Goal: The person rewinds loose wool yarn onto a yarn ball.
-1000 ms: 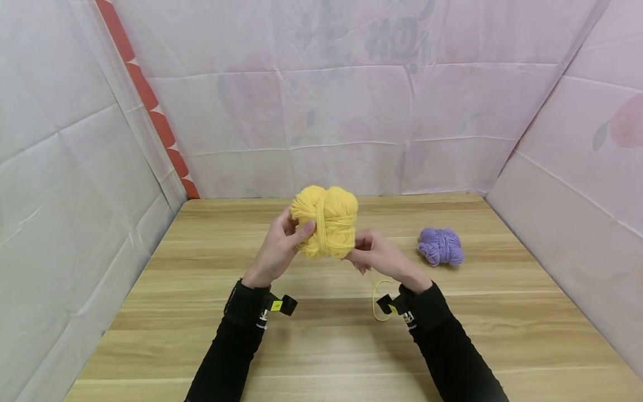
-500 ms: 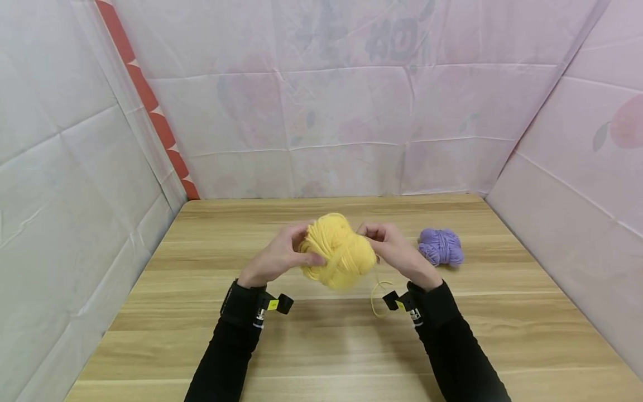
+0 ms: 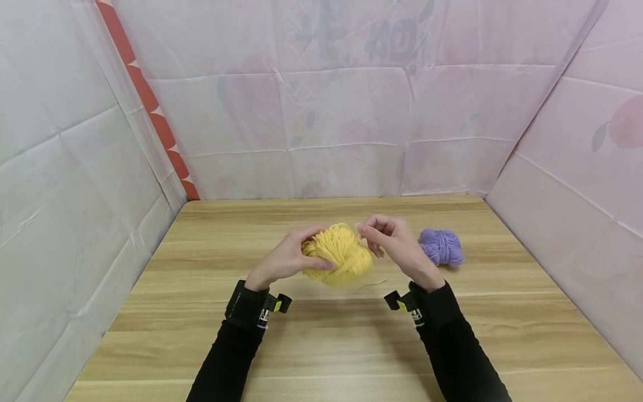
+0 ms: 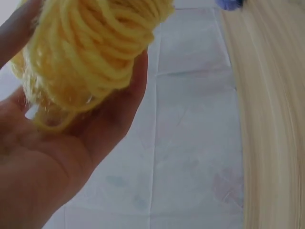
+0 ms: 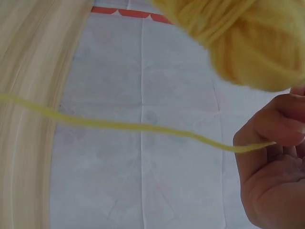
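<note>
A skein of yellow yarn [image 3: 341, 254] is held above the table by my left hand [image 3: 287, 259], whose thumb lies across its near side. The left wrist view has the skein [image 4: 90, 47] close up, resting against the palm and fingers. My right hand [image 3: 398, 245] is just to the skein's right, thumb and index finger brought together. A yellow yarn strand [image 5: 128, 126] runs across the right wrist view and ends at that hand's curled fingers, which pinch it. In the head view a short bit of strand [image 3: 377, 282] shows below the skein, slightly blurred.
On the table right of my right hand lies a smaller purple yarn skein [image 3: 442, 247]. The wooden table [image 3: 321, 357] is enclosed by pale cloth walls [image 3: 346, 123] at the back and both sides.
The yellow skein has come lower and turned in my left hand. My right hand has risen and moved right, a little apart from the skein. Less of the loose strand's loop shows.
</note>
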The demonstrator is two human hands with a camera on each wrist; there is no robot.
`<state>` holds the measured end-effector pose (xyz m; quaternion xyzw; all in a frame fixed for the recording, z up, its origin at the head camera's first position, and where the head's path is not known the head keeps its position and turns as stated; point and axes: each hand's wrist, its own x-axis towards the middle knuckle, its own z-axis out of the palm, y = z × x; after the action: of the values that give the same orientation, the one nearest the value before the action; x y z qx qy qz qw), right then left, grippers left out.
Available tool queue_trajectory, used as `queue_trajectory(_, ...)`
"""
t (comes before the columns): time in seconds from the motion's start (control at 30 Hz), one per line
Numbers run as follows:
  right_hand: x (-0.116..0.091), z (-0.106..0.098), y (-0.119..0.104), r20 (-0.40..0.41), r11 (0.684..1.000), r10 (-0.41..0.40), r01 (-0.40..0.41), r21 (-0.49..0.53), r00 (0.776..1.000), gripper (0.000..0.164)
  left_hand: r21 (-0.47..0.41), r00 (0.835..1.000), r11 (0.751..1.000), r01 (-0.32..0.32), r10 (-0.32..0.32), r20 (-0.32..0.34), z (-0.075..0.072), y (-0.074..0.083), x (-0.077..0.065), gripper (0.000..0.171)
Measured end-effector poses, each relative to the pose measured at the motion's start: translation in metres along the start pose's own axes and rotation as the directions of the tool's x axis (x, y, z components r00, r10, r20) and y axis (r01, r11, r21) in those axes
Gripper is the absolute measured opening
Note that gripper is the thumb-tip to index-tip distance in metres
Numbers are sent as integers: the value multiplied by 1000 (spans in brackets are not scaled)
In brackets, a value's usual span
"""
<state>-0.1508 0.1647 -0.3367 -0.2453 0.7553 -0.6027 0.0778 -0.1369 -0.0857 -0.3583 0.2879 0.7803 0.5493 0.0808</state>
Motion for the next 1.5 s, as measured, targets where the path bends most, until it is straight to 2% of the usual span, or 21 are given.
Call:
queue_trajectory(0.13,-1,0,-2,-16,1000,3,-3,-14,1000,26,45,995,999,24,-19,-98,1,0,1,61)
queue_trajectory(0.3,-1,2,-2,-18,999,-18,17,-36,1000,24,60,976,995,79,-65,-206,1,2,2,59)
queue_trajectory(0.4,-2,4,-3,-3,998,-50,50,-39,999,22,57,959,993,102,-83,-273,1,1,3,58)
queue_trajectory(0.53,-1,7,-3,31,996,-87,88,-30,996,21,64,926,992,107,-76,-371,2,0,4,58)
queue_trajectory(0.67,-1,13,-3,58,997,-70,72,-25,996,22,20,892,995,95,-76,-445,2,-1,5,57)
queue_trajectory(0.93,2,23,1,94,999,-16,20,-42,995,23,-109,852,993,50,-100,-515,3,0,5,59)
queue_trajectory(1.13,4,28,5,154,998,-30,37,-41,988,20,-186,836,983,4,-105,-538,3,1,5,57)
queue_trajectory(1.3,6,29,7,175,998,-22,31,-53,984,19,-289,833,955,-71,-102,-544,2,3,5,55)
queue_trajectory(1.5,9,31,13,179,997,-22,34,-67,984,19,-359,843,922,-147,-74,-533,2,6,3,53)
